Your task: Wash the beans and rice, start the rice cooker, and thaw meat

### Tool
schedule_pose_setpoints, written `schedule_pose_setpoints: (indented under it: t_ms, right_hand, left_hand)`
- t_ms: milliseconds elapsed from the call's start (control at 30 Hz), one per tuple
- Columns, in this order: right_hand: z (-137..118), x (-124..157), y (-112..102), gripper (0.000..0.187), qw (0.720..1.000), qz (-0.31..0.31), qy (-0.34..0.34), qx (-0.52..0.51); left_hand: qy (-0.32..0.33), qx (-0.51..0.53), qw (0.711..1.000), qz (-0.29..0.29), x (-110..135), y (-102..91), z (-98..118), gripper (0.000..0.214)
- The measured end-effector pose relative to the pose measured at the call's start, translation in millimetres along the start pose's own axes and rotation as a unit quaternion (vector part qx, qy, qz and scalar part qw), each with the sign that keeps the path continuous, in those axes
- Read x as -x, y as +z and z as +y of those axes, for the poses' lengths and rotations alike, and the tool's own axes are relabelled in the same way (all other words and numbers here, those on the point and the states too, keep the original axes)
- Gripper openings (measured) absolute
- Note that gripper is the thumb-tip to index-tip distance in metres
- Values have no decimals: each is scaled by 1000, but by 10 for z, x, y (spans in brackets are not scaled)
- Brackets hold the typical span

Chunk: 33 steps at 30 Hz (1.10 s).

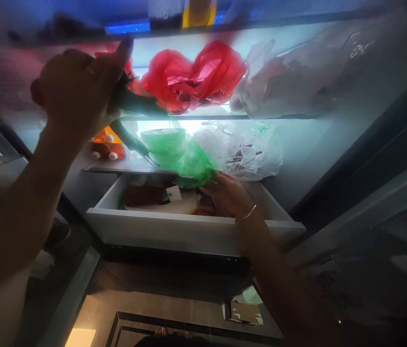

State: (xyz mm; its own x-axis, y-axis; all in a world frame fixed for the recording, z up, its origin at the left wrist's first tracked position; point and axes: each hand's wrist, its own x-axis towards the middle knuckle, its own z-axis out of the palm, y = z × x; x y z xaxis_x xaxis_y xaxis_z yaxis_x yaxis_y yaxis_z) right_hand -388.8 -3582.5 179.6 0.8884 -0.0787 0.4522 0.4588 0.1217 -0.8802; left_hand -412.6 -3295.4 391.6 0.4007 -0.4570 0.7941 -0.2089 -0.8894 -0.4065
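My left hand [76, 91] is raised in front of the upper shelf of an open fridge, its fingers closed round a dark green, limp thing [136, 103] that hangs down to the right; its kind is too dim to tell. My right hand [228, 193], with a thin bangle at the wrist, reaches over the pulled-out drawer [167, 231]. Its fingers are closed at the lower edge of a thin green plastic bag [196, 161]. Behind that bag stands a green mesh-like basket [163, 142].
Red plastic bags [196, 72] and a cloudy plastic bag [290, 82] lie on the upper shelf. A clear bag [254, 154] and orange bottles with white caps [111, 144] sit lower. The drawer holds several packets. A cardboard box [246, 312] stands on the floor.
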Motion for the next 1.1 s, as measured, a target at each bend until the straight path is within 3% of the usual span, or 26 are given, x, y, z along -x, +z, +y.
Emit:
schedule_pose_setpoints:
  t_ms: [100, 200, 267, 333, 433, 533, 600, 700, 800, 933, 1033, 1100]
  right_hand:
    - [-13, 80, 49, 20, 995, -56, 15, 84]
    - [-41, 114, 53, 13, 972, -110, -14, 206]
    - [-42, 106, 39, 11, 961, -146, -20, 233]
    - [-49, 73, 33, 19, 966, -135, -28, 219]
    - [-149, -46, 72, 30, 986, -42, -41, 154]
    - [-365, -288, 178, 33, 994, -18, -73, 78]
    - [-507, -504, 271, 36, 994, -46, -92, 32]
    - [-602, -815, 412, 43, 988, -138, -65, -12]
    - [-567, -989, 517, 47, 980, -197, -25, -17]
    - [-501, -974, 554, 50, 966, -257, 42, 13]
    - [-487, -923, 551, 53, 950, -301, 79, 15]
    - [-482, -920, 568, 55, 952, -300, 62, 18]
  left_hand:
    - [51, -38, 998, -6, -112, 24, 25, 59]
    - [111, -66, 992, 10, -236, 62, 44, 56]
    - [170, -66, 983, -24, -302, 66, 60, 59]
    - [201, -67, 975, -66, -346, 40, 76, 64]
    - [180, -70, 979, -57, -374, -24, 101, 62]
    - [192, -55, 977, -77, -368, -57, 143, 70]
    - [205, -32, 974, -88, -353, -49, 179, 72]
    - [248, 23, 960, -127, -335, -17, 212, 72]
    - [214, 52, 968, -120, -331, -2, 176, 74]
    - [145, 67, 982, -102, -314, -8, 47, 68]
    - [150, 68, 983, -82, -296, 2, -15, 65]
    - [172, 61, 980, -82, -302, 25, -23, 64]
